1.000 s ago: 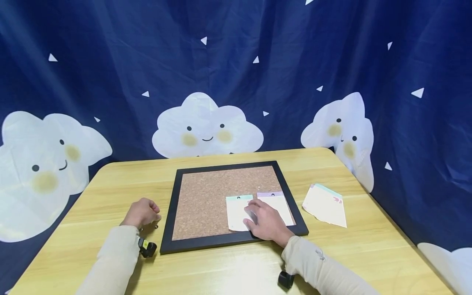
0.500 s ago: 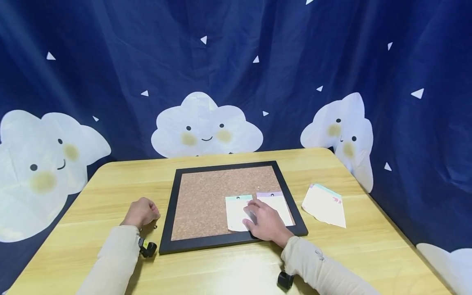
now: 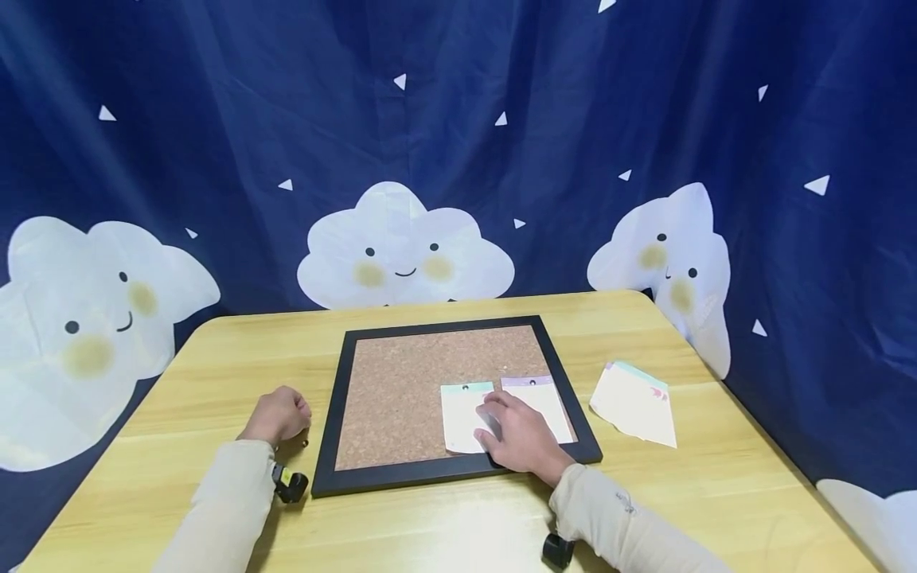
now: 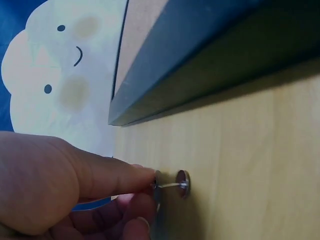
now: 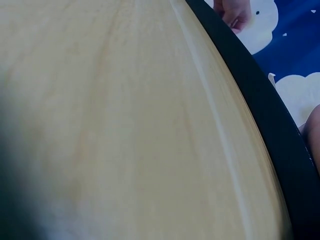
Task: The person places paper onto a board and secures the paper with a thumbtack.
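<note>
My left hand (image 3: 278, 415) is low over the table, left of the framed corkboard (image 3: 401, 406). In the left wrist view, its thumb and fingers pinch a metal thumbtack (image 4: 158, 184) by the edge. Right beside the fingertips another thumbtack (image 4: 185, 184) lies on the table. My right hand (image 3: 523, 434) rests on the board's lower right, its loosely bent fingers over a green-topped paper note (image 3: 458, 418). A purple-topped note (image 3: 548, 406) lies partly under that hand. A dark tack shows at the top of each note.
More paper notes (image 3: 634, 406) lie loosely stacked on the table, right of the board. The corkboard's raised black frame (image 3: 401, 475) stands between my hands. A blue curtain (image 3: 444, 143) with clouds hangs behind the table (image 3: 236, 350).
My left fingers have drawn in slightly at the tacks beside the frame. The right hand stays in place on the note. The head view has shifted a little.
</note>
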### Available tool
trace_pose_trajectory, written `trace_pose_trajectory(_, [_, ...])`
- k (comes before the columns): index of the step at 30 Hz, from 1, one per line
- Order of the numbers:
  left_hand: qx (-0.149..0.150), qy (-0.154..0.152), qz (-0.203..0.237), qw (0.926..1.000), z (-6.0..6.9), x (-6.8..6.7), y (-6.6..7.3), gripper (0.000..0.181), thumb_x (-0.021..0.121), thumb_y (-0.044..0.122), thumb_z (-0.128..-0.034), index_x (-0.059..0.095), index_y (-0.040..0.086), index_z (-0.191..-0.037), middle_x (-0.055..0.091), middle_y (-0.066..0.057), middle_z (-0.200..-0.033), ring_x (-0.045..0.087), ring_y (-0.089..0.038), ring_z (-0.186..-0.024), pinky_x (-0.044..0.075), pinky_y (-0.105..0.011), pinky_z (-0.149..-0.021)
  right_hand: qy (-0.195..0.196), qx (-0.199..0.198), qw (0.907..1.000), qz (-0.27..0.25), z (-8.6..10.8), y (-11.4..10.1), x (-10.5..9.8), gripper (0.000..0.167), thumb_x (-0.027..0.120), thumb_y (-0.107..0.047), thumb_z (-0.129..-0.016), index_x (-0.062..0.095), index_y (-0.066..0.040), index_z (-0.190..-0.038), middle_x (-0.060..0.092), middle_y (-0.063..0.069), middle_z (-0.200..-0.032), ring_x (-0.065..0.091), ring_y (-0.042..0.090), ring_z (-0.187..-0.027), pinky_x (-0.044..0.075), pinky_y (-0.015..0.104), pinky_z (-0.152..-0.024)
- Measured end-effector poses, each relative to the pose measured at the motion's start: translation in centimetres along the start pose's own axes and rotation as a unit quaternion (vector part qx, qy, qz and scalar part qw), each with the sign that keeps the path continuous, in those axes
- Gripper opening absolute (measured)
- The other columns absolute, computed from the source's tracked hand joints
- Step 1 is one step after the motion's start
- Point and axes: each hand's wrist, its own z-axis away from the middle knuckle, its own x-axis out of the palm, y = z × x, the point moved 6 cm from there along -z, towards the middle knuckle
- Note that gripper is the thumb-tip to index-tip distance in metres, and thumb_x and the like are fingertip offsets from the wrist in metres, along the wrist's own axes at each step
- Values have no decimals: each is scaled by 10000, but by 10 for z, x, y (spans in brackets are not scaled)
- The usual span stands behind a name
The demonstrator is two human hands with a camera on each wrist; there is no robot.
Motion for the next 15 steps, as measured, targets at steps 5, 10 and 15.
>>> trace_pose_trajectory(5, [-93,14,334,9994,-5,-3,0,99,546,11,-865,617,15,-795,575,-109,-774,520,-257,-702,442,-340,-594,36,1,10000,0,-2,0,-2,309,685,-278,-855,702,-99,-1106,614,49,-1189,592,250,-1097,522,408,-891])
trace_pose_trajectory(10, [-225,-35,806,9965,-7,-1,2,135,557,0,-867,616,-45,-979,633,-103,-796,593,-232,-706,489,-363,-649,-7,43,10000,-35,-1,-1,-1,308,684,-277,-856,702,-101,-1109,614,49,-1191,590,251,-1103,520,411,-896])
trace_pose_trajectory(15, [-11,76,877,9961,-6,-3,8,142,573,-23,-820,622,-33,-953,620,-88,-797,576,-235,-724,468,-325,-598,-22,75,10000,-43,0,-1,-1,305,686,-277,-858,701,-102,-1107,613,48,-1192,591,251,-1098,522,413,-891])
